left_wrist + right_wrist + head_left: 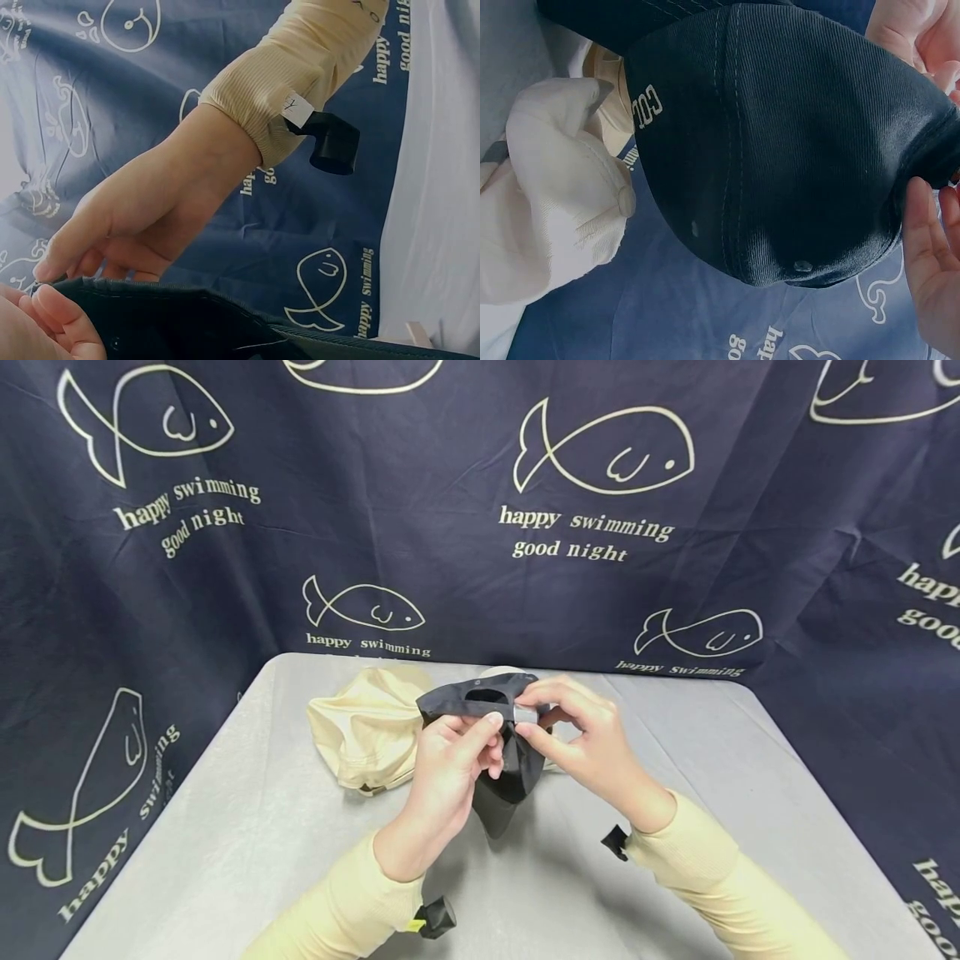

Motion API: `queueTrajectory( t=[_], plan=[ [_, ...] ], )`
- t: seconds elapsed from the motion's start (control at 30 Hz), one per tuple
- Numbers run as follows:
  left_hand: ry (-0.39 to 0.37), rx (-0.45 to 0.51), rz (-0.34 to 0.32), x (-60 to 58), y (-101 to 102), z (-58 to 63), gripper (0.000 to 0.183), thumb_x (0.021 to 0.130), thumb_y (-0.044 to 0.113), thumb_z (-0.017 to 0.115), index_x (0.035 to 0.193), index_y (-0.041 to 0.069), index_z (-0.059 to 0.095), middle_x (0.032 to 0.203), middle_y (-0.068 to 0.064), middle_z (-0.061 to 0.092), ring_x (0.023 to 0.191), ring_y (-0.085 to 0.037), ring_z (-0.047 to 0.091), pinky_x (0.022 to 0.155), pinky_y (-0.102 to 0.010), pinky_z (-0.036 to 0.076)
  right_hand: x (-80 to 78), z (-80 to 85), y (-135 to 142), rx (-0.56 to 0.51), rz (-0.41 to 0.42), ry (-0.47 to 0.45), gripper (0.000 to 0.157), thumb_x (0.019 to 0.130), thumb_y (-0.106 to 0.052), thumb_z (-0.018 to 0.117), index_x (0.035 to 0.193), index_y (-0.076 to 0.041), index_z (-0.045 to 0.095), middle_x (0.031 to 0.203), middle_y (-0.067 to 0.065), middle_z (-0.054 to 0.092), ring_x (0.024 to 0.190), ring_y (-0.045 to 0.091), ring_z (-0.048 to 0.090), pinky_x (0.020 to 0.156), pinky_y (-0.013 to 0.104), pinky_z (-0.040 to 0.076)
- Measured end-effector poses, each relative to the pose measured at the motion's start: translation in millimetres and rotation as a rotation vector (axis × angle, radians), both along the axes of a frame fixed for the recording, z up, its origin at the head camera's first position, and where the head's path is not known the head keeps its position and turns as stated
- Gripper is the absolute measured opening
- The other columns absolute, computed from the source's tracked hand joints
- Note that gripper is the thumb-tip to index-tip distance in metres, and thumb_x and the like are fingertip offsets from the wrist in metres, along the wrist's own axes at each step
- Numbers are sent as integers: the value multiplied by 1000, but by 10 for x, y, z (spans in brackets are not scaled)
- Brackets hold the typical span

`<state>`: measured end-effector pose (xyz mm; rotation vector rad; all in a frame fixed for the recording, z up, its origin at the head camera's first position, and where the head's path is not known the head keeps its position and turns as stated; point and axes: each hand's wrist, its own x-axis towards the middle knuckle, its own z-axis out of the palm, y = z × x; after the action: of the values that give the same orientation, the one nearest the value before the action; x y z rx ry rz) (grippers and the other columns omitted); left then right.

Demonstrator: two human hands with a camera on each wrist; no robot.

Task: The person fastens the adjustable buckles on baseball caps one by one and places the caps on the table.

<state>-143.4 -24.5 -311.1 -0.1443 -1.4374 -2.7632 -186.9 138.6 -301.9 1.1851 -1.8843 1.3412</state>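
A black baseball cap (513,764) is held up over the table between both hands, its back strap and cut-out facing the wearer of the head camera. The left hand (446,777) pinches the strap just left of a silvery buckle (525,714). Thumb and fingers of the right hand (600,739) grip the strap at that buckle. In the right wrist view, the cap's crown (810,150) shows stitched seams and pale letters on its front. The left wrist view has the dark cap edge (180,307) along the bottom, with the right hand (142,202) beyond it.
A cream cap (367,727) lies on the grey-covered table (247,827), left of the black cap. Behind the black cap is a white cap (562,187), mostly hidden in the head view. A dark blue curtain (465,527) with fish prints hangs around the table.
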Motion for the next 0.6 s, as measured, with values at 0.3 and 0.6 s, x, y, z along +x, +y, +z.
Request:
queueTrajectory(
  t=[0.3,0.6],
  plan=[
    [-1,-26,-24,19,16,-8,14,87,1,60,75,8,61,60,1,55,51,-8,50,47,-20,42,19,-21,-8,21,-20,-2,21,78,-4,75,97,-4,68,95,9,66,82,11,59,63,19,53],
    [5,-46,-71,20,-22,-33,7,88,5,61,81,8,61,63,-1,55,53,-10,51,46,-21,41,9,-21,-8,16,-23,14,18,82,-13,73,96,-3,68,94,9,66,81,10,59,62,19,53]
  ],
)
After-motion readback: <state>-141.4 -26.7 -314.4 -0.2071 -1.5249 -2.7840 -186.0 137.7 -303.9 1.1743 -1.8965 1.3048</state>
